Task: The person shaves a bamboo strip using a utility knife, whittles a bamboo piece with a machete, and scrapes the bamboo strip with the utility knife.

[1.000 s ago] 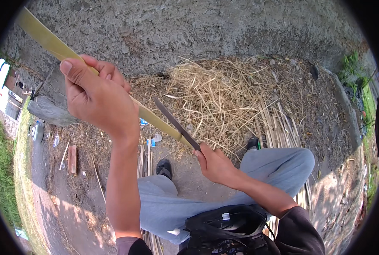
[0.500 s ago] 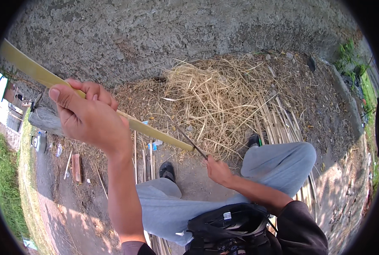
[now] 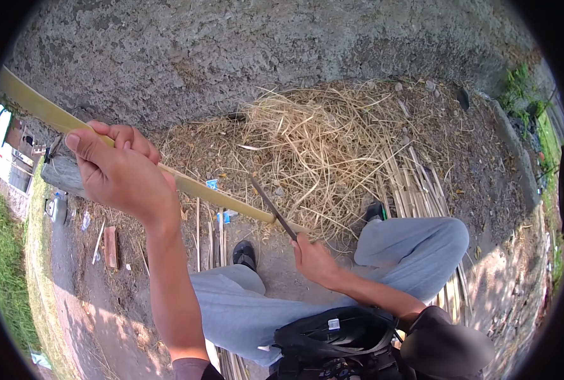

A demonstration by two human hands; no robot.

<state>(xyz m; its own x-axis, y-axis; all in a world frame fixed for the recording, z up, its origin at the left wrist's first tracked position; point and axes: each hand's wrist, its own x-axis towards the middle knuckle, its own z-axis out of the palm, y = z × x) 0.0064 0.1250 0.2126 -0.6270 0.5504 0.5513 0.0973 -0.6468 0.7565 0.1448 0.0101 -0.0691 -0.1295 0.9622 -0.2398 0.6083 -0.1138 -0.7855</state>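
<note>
My left hand (image 3: pixel 133 177) is closed around a long yellow-green bamboo strip (image 3: pixel 225 201). The strip slants from the upper left edge down toward the middle, its lower end past the blade. In my right hand (image 3: pixel 318 261) is the handle of a dark, narrow knife (image 3: pixel 270 204), the grip mostly hidden by my fingers. Its blade crosses the strip near the lower end and appears to touch it. Beyond the blade, a short pale length of the strip shows above my right fingers.
A heap of thin pale shavings (image 3: pixel 313 145) lies before me against a rough wall (image 3: pixel 231 57). Split strips (image 3: pixel 418 190) lie by my right leg, with more beside my left shoe (image 3: pixel 245 254). A brick (image 3: pixel 110 247) and a grey log (image 3: pixel 63 174) are at left.
My left hand has shifted slightly left with the strip. My right hand has moved a little left and the knife now crosses the strip farther from its lower end.
</note>
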